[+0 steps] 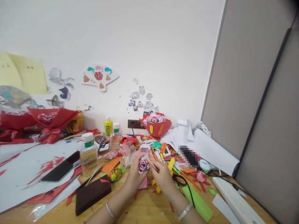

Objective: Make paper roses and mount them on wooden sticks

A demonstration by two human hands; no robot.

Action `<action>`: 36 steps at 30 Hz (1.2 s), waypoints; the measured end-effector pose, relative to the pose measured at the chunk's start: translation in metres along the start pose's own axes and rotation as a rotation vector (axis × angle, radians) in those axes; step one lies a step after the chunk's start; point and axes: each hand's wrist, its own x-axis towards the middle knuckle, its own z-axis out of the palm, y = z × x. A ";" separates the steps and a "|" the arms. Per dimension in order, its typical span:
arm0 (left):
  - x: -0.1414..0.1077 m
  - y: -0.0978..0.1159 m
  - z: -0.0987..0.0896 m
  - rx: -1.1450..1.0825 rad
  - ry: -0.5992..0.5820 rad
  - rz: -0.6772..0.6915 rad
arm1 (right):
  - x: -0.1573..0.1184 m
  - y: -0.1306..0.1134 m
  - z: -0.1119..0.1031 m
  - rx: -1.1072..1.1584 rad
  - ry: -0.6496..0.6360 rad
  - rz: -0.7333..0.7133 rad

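A folded paper rose (144, 164), pink, white and dark, sits in my left hand (132, 175), whose fingers wrap round its side. My right hand (163, 176) pinches a thin wooden stick (151, 163) that slants up beside the rose; whether its tip touches the petals I cannot tell. Close by my left wrist lie a green and orange paper flower (116, 173) and a dark brown box (93, 193). Black-handled scissors (179, 179) rest just right of my right hand, near a green paper strip (198, 203).
Behind my hands, coloured paper scraps cover the wooden table (140, 211). Two clear bottles (89, 158) stand at left, near a dark phone (61, 166). A red-wrapped bouquet (156, 126) stands at the wall. A white power strip (237, 200) and cables lie at right.
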 end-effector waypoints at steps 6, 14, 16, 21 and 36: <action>0.000 0.004 0.000 -0.012 0.033 -0.075 | 0.000 -0.002 -0.011 -0.010 0.080 -0.058; -0.001 0.010 -0.002 -0.155 -0.180 -0.017 | 0.001 0.006 -0.012 -0.182 0.092 -0.104; -0.002 0.012 0.000 -0.189 -0.196 -0.052 | 0.001 0.007 -0.010 -0.185 0.097 -0.142; -0.001 0.019 -0.001 -0.204 -0.083 -0.131 | -0.001 0.008 -0.008 -0.197 0.096 -0.225; -0.003 0.018 -0.001 -0.174 -0.114 -0.059 | -0.006 0.008 -0.005 -0.527 0.161 -0.292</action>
